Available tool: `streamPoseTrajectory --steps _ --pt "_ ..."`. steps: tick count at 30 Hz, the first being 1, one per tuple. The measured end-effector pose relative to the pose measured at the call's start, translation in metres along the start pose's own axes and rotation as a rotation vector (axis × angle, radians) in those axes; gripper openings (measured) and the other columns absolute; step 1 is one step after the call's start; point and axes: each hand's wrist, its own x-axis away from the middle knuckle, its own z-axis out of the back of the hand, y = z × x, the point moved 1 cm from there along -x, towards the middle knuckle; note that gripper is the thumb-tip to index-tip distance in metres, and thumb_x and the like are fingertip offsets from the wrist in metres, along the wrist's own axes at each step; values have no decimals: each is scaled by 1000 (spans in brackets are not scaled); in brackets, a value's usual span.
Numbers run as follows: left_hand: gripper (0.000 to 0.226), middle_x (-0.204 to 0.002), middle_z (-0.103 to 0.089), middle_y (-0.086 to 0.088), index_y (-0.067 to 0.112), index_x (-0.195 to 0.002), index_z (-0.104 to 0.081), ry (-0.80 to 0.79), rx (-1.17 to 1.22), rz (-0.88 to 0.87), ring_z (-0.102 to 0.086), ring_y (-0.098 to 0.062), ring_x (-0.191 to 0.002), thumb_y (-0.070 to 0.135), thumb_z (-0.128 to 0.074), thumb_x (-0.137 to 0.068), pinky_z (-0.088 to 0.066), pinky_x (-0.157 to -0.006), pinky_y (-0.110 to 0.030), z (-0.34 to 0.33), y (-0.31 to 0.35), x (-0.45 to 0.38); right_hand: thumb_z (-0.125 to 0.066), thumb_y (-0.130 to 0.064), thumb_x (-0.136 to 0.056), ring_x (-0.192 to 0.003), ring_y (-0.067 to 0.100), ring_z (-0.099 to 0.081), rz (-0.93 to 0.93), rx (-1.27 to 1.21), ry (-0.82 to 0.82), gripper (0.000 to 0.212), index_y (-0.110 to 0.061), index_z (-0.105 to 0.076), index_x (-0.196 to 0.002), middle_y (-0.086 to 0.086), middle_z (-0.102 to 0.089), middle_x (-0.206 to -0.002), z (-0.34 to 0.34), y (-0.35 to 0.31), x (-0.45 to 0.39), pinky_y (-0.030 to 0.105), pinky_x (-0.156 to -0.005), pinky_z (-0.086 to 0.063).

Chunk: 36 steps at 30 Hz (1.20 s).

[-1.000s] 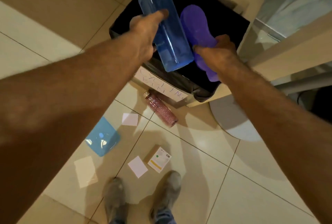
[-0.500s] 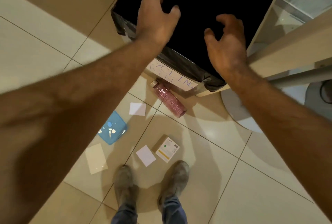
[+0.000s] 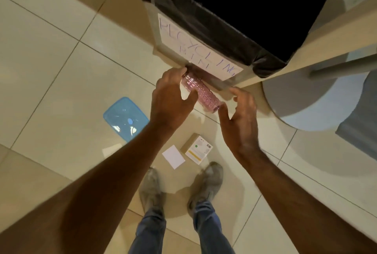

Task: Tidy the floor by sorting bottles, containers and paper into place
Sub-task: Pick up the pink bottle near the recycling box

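Pale tiled floor [image 3: 51, 54], with a black-lined recycling bin [image 3: 195, 50] standing on it. Just below the bin's label lies the pink glitter bottle [image 3: 201, 92]; the left hand [image 3: 171, 101] curls its fingers over the bottle's near end, while the right hand [image 3: 240, 119] hovers spread at its far end. Further from the bin lie a blue lid [image 3: 126, 118], a small box [image 3: 196, 148] and a white paper [image 3: 173, 157]

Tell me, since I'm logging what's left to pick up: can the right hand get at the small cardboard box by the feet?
Probably yes. The right hand is open and empty, and the small cardboard box lies uncovered on the floor just below it, beside a paper square.
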Motion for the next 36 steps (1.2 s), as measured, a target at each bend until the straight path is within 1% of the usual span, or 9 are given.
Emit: streamPoseTrajectory --steps 3,7,11,18,24,27,30,33,36 --pt "61 -140 -58 -6 16 -142 -54 -46 13 54 -54 -26 -129 40 -66 -87 -49 -104 -43 -27 -30 4 -53 -40 -98 -118 17 -51 -37 14 -78 54 -8 -51 -142 11 -55 -134 -35 34 3 24 -89 -44" --pt "66 -143 -56 -9 14 -146 -51 -87 59 118 -51 -27 -134 39 -70 -87 -45 -109 -44 -72 -70 0 -65 -35 -99 -128 24 -53 -100 138 -191 60 -7 -45 -148 15 -53 -143 -87 93 -2 26 -98 -48" --pt "78 -155 -44 -10 15 -153 -41 -123 93 201 -41 -27 -143 43 -72 -88 -41 -112 -45 -120 -112 -17 -73 -34 -95 -136 28 -47 -194 148 -232 72 -13 -36 -153 13 -47 -148 -133 149 -14 41 -105 -52" --pt "95 -164 -27 -6 20 -158 -29 -109 282 415 -34 -25 -148 52 -74 -81 -38 -118 -45 -187 -174 -61 -84 -37 -83 -137 30 -47 -250 122 -174 89 -15 -34 -153 13 -44 -149 -184 224 -45 43 -105 -50" --pt "105 -165 -25 -7 18 -160 -26 -96 375 458 -33 -26 -150 53 -81 -77 -40 -118 -48 -226 -191 -110 -84 -57 -75 -135 30 -44 -207 54 -140 106 -13 -30 -156 13 -37 -152 -206 263 -78 37 -95 -54" --pt "102 -165 -26 -6 19 -161 -24 -63 458 496 -34 -24 -150 43 -82 -81 -41 -116 -38 -240 -189 -140 -83 -61 -72 -134 29 -43 -182 -4 -175 110 -13 -30 -156 12 -37 -151 -215 276 -90 33 -93 -51" --pt "86 -152 -46 -7 16 -156 -34 -57 531 506 -57 -18 -128 32 -80 -86 -48 -86 -14 -245 -183 -162 -87 -53 -75 -131 27 -45 -160 -26 -216 100 -17 -35 -153 10 -41 -146 -223 285 -97 41 -98 -57" --pt "46 -108 -69 1 16 -131 -52 -124 620 524 -73 -3 -79 20 -75 -91 -47 -46 -7 -245 -180 -171 -85 -46 -79 -127 26 -47 -151 -13 -244 88 -24 -38 -151 8 -44 -141 -229 286 -100 42 -99 -56" --pt "28 -88 -68 5 25 -100 -54 -119 718 559 -69 5 -55 14 -77 -89 -48 -40 -12 -236 -177 -159 -83 -39 -79 -123 23 -45 -148 39 -246 80 -25 -42 -147 9 -48 -137 -226 282 -92 29 -89 -53"
